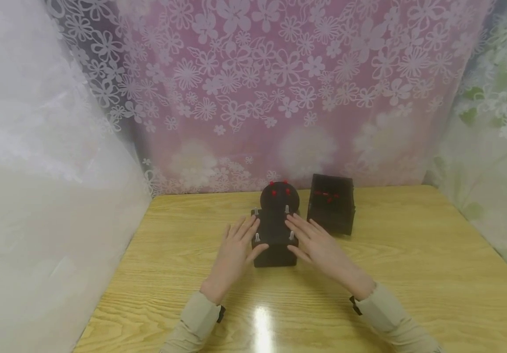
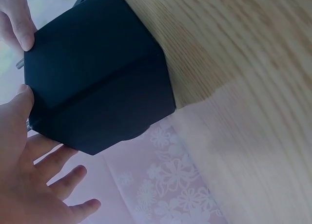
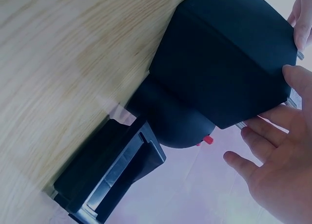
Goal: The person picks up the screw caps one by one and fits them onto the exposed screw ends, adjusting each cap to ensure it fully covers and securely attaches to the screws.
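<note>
Pink flowered sheeting [image 1: 244, 98] hangs behind your wood table [image 1: 160, 255]. At left, your left hand [image 1: 231, 252] touches the black box [image 1: 275, 228] near the table's middle — fingers outstretched, nothing clasped. Metal pegs [image 1: 287, 209] stand on the box; a round black piece [image 1: 279, 202] sits behind it. Your right hand [image 1: 324, 250], fingers likewise extended, touches the box's right side; farther right stands a black container [image 1: 331, 215]. Your box looks light, stiff, perhaps slippery — hold both side walls, clear of the pegs.
</note>
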The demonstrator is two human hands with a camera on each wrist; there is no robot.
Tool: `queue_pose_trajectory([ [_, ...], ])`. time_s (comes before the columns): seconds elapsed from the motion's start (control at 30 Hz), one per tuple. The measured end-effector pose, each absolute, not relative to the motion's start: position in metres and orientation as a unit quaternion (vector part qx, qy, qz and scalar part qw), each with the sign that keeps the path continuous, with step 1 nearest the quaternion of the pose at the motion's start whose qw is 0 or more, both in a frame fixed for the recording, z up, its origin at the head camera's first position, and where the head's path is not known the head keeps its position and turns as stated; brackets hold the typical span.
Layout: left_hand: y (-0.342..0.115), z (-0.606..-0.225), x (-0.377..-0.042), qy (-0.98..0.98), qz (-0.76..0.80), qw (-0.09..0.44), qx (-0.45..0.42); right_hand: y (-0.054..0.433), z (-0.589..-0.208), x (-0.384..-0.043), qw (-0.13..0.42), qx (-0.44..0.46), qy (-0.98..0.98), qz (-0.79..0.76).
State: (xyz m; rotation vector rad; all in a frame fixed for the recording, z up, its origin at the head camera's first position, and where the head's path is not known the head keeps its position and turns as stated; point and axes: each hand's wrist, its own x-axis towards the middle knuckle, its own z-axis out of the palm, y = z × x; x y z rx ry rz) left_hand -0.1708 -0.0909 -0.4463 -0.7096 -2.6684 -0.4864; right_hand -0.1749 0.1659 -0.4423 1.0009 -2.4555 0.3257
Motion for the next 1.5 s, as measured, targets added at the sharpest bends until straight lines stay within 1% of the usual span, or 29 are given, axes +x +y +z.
queue_pose_trajectory([
  [0.27, -0.083, -0.447, -0.171, -0.934, -0.185, 0.174, -0.251, 0.174, -0.444, -0.176, 0.245, 0.369, -0.887, 0.127],
  [0.5, -0.077, -0.444, -0.170, -0.938, -0.183, 0.157, -0.249, 0.180, -0.443, -0.175, 0.253, 0.372, -0.885, 0.124],
  [1.07, -0.065, -0.445, -0.173, -0.933, -0.194, 0.153, -0.261, 0.191, -0.443, -0.170, 0.240, 0.353, -0.895, 0.128],
  [1.5, -0.059, -0.446, -0.176, -0.934, -0.185, 0.150, -0.267, 0.197, -0.444, -0.169, 0.251, 0.355, -0.890, 0.136],
])
